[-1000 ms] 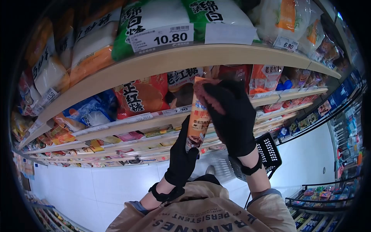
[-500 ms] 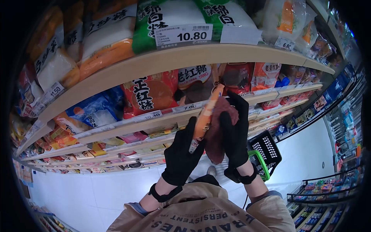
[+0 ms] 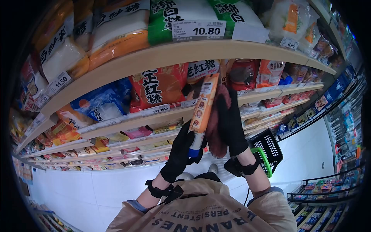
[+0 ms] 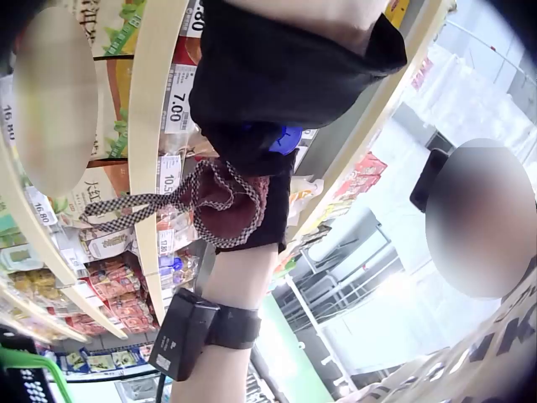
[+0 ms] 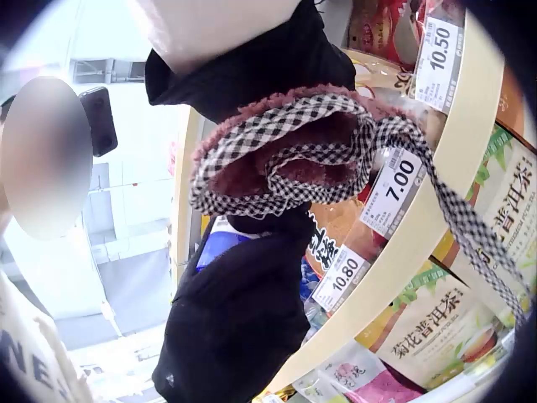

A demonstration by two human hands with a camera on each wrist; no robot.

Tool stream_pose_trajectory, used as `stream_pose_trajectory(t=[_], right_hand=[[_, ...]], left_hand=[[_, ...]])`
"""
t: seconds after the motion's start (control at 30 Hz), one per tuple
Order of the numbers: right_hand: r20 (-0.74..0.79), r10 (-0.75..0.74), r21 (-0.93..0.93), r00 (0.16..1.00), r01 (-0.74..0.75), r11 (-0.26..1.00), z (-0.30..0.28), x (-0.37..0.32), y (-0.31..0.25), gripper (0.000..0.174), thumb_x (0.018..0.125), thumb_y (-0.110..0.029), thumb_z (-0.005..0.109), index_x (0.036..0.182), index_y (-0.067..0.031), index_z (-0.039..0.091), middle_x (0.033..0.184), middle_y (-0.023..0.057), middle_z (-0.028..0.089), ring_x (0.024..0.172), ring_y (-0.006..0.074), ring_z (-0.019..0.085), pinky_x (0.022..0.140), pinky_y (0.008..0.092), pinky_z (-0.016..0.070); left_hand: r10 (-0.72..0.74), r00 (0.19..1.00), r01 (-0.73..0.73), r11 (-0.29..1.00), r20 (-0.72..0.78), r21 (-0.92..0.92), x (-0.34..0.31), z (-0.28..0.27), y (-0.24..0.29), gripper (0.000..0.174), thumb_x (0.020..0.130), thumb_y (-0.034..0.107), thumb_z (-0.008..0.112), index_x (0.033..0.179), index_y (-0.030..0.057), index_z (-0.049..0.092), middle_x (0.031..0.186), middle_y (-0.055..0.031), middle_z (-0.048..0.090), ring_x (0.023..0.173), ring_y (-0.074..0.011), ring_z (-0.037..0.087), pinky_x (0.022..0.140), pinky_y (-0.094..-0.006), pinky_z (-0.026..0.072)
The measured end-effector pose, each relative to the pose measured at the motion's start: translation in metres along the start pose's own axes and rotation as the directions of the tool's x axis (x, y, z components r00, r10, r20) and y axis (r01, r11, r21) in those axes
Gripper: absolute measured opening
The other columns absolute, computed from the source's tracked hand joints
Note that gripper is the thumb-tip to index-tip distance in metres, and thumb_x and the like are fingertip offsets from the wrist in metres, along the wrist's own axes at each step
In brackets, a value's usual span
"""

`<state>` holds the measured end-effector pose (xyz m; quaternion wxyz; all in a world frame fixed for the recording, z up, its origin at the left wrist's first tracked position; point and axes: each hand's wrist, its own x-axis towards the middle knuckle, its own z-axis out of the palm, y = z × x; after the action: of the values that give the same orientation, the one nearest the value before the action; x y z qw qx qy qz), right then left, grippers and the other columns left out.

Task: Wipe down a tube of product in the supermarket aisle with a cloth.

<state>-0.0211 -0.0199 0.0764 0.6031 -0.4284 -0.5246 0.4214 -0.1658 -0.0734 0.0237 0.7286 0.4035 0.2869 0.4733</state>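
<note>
My left hand, in a black glove, grips the lower end of an orange squeeze tube. The tube stands tilted, with its blue cap at the bottom. Against the tube's right side, my black-gloved right hand holds a reddish-brown fluffy cloth. Black-and-white checked trim edges the cloth, and a loop of it hangs loose in the right wrist view. From the left wrist, the cloth shows just below the blue cap.
Bags of white sugar fill the shelf above the hands. Red bags of brown sugar line the shelf behind them, over a pale shelf edge with price tags. A black basket with a green handle is at lower right.
The right hand with the cloth has moved from over the tube's top down to its right side. The tube has turned, so another printed face and its blue cap show.
</note>
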Motion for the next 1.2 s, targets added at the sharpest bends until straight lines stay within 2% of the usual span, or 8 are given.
stream_pose_trajectory(t=[0.2, 0.27, 0.43, 0.57, 0.63, 0.9, 1.07, 1.2], right_hand=[[-0.105, -0.27, -0.213, 0.957, 0.243, 0.946, -0.004, 0.009, -0.022, 0.035, 0.082, -0.023, 0.054, 0.111, -0.0072, 0.042, 0.11, 0.0136, 0.047, 0.097, 0.025, 0.053, 0.081, 0.0332, 0.0416], [0.156, -0.572, -0.614, 0.805, 0.533, 0.582, -0.001, 0.014, -0.023, 0.036, 0.074, -0.017, 0.063, 0.105, -0.0084, 0.047, 0.102, 0.0121, 0.049, 0.09, 0.0283, 0.054, 0.074, 0.0349, 0.0452], [0.432, -0.549, -0.641, 0.716, 0.672, 0.371, 0.009, -0.026, -0.003, 0.035, 0.067, -0.017, 0.067, 0.1, -0.0121, 0.058, 0.101, 0.0088, 0.052, 0.087, 0.0261, 0.055, 0.069, 0.0346, 0.0472], [0.706, -0.512, -0.438, 0.489, 0.87, 0.228, 0.011, -0.056, -0.002, 0.018, 0.074, -0.024, 0.059, 0.087, -0.0121, 0.058, 0.08, 0.0053, 0.056, 0.066, 0.0199, 0.058, 0.05, 0.0305, 0.0459], [0.72, -0.484, -0.413, 0.497, 0.868, 0.277, 0.005, -0.054, 0.008, 0.014, 0.075, -0.024, 0.057, 0.084, -0.0131, 0.057, 0.073, 0.003, 0.055, 0.059, 0.0183, 0.057, 0.045, 0.0295, 0.0441], [0.281, -0.659, -0.725, 0.698, 0.604, 0.331, -0.007, 0.009, -0.027, 0.04, 0.063, -0.012, 0.067, 0.102, -0.017, 0.058, 0.094, 0.0028, 0.057, 0.082, 0.0211, 0.058, 0.062, 0.0308, 0.0494], [0.426, -0.52, -0.624, 0.74, 0.657, 0.424, 0.006, -0.022, -0.018, 0.038, 0.062, -0.017, 0.068, 0.099, -0.0215, 0.061, 0.09, 0.003, 0.058, 0.076, 0.0209, 0.059, 0.062, 0.0324, 0.0494], [0.657, -0.448, -0.607, 0.606, 0.778, 0.164, 0.004, -0.039, -0.009, 0.03, 0.063, -0.026, 0.068, 0.093, -0.0254, 0.063, 0.08, -0.0043, 0.059, 0.063, 0.0129, 0.058, 0.045, 0.0268, 0.0417]], left_hand=[[0.094, 0.994, -0.094, 0.996, -0.062, -0.007, 0.001, -0.003, -0.007, 0.053, 0.091, 0.04, 0.033, 0.136, 0.0141, 0.021, 0.077, -0.0079, 0.052, 0.047, -0.0104, 0.045, 0.038, -0.0215, 0.0367], [0.096, 0.995, -0.096, 0.995, -0.038, -0.016, 0.001, -0.001, -0.011, 0.051, 0.093, 0.039, 0.031, 0.136, 0.0147, 0.02, 0.078, -0.0075, 0.053, 0.049, -0.0099, 0.046, 0.04, -0.0212, 0.0374], [0.101, 0.977, -0.097, 0.995, -0.187, 0.034, 0.0, -0.011, -0.012, 0.053, 0.092, 0.042, 0.03, 0.135, 0.0132, 0.022, 0.078, -0.0066, 0.054, 0.049, -0.0098, 0.05, 0.038, -0.0203, 0.036], [0.197, 0.957, -0.289, 0.717, 0.214, 0.634, 0.009, -0.043, -0.021, 0.057, 0.089, 0.046, 0.033, 0.132, 0.0085, 0.027, 0.12, -0.0142, 0.046, 0.103, -0.0219, 0.051, 0.086, -0.0352, 0.0439], [0.143, 0.984, -0.17, 0.933, 0.108, 0.318, 0.011, -0.035, -0.017, 0.06, 0.088, 0.046, 0.034, 0.134, 0.0085, 0.023, 0.132, -0.0157, 0.033, 0.119, -0.0243, 0.036, 0.102, -0.0396, 0.0269], [0.242, 0.954, -0.157, 0.909, -0.18, 0.387, 0.004, -0.002, -0.013, 0.048, 0.092, 0.032, 0.036, 0.133, 0.0101, 0.028, 0.107, -0.0082, 0.053, 0.084, -0.0094, 0.054, 0.064, -0.023, 0.0472], [0.318, 0.916, -0.181, 0.871, -0.244, 0.457, 0.004, 0.001, -0.009, 0.053, 0.092, 0.033, 0.036, 0.135, 0.0063, 0.022, 0.104, -0.0101, 0.058, 0.094, -0.0155, 0.054, 0.081, -0.0264, 0.0422], [0.428, 0.897, -0.297, 0.773, -0.115, 0.56, 0.005, -0.01, -0.015, 0.051, 0.091, 0.031, 0.035, 0.134, 0.0047, 0.024, 0.106, -0.0109, 0.057, 0.095, -0.0159, 0.053, 0.082, -0.0277, 0.0421]])
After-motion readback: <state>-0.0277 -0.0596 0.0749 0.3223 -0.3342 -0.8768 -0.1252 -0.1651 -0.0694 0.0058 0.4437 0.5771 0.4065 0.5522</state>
